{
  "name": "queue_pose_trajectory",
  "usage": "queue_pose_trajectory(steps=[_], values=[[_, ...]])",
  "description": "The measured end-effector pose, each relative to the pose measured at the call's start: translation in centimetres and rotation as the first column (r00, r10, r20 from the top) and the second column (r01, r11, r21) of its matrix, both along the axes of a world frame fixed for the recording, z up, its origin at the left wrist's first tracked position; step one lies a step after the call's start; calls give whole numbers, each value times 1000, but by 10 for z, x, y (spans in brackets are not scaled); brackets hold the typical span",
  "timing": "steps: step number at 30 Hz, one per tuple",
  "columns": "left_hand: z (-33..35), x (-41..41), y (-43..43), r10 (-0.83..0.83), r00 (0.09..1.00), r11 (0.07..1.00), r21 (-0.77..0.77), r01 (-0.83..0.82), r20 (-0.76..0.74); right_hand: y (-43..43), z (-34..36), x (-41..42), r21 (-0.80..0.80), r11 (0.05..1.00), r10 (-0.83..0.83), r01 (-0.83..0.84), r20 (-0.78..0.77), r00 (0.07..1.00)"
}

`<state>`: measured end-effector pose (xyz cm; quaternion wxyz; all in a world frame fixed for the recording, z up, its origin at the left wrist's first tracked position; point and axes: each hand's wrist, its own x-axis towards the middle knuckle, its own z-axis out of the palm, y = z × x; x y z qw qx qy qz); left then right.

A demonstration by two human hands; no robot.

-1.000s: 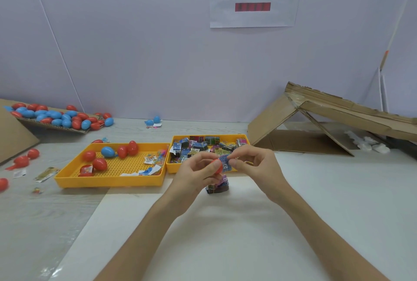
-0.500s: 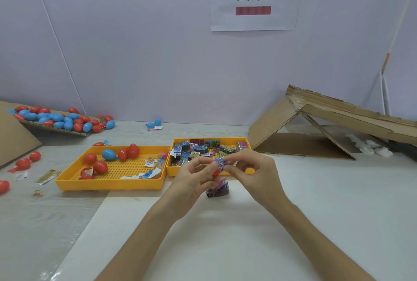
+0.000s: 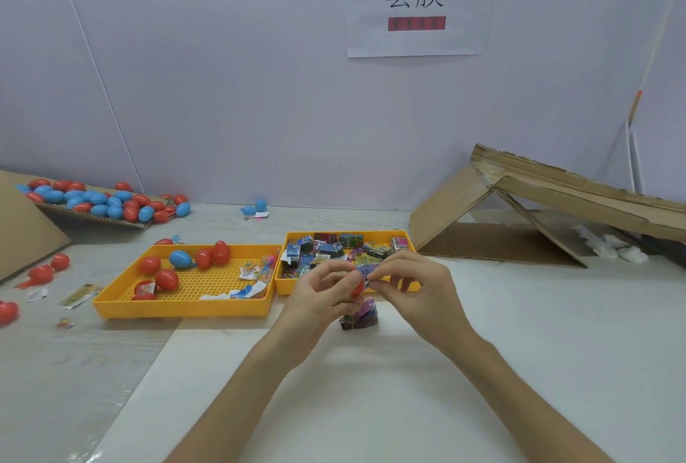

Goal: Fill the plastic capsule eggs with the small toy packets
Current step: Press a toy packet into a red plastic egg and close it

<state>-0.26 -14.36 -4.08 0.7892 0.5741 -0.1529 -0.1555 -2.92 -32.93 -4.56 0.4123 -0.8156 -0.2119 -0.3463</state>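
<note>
1 egg (image 3: 357,286) in L hand (image 3: 319,299), R hand (image 3: 419,288) prob pinching pkt (image 3: 365,271)

Wall (image 3: 222,72): pale lilac-white panels with thin seams, closing off the far side of my table.
Paper sign (image 3: 415,42): white sheet stuck high on the wall ahead of me, two black characters above a red bar.
Table (image 3: 74,369): light wood-grain top, showing to my left.
White sheet (image 3: 371,407): lies flat over the table's near and right part.
Cardboard (image 3: 557,195): torn, propped like a tent, far right.
Light: even, soft.
</note>
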Motion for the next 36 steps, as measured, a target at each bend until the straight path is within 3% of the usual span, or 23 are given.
queue_pose_trajectory(steps=[36], values=[[-9, 9, 1, 86, 986, 989, 111, -102, 145, 1, 5, -4, 10, 1000, -24, 25, -47, 999]])
